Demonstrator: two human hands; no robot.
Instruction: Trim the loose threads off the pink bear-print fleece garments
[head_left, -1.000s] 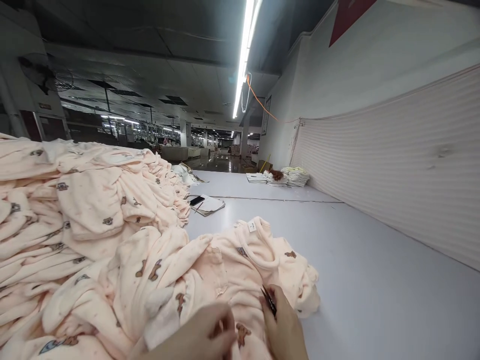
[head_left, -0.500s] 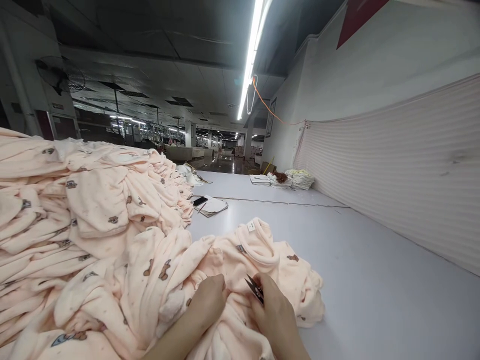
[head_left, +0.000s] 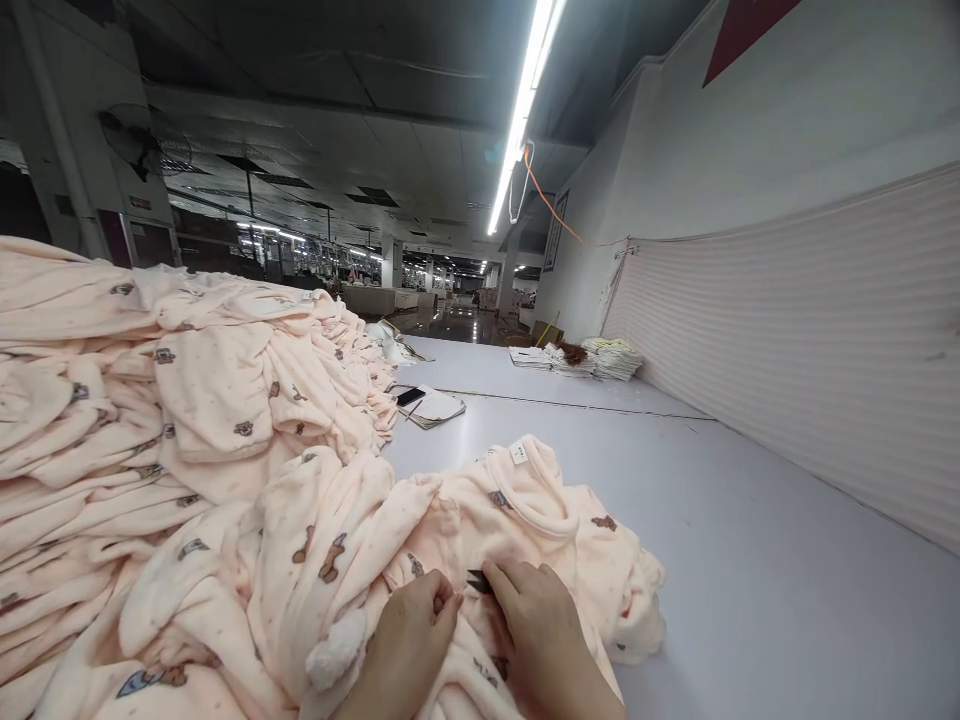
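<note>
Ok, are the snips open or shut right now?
Open: the snips in the right hand show two dark tips standing apart, pointing toward the left hand.

The pale, smooth surface [head_left: 765, 570] has a narrow seam [head_left: 570, 402] running across its far part. A tall heap of peach printed garments [head_left: 217, 400] covers its left side, and a peach garment [head_left: 457, 500] with a white neck label lies crumpled at the near middle. Beyond, just beside the heap, rests a paper pad [head_left: 442, 408]; farther back, near the wall, sit low whitish stacks [head_left: 613, 362].
</note>
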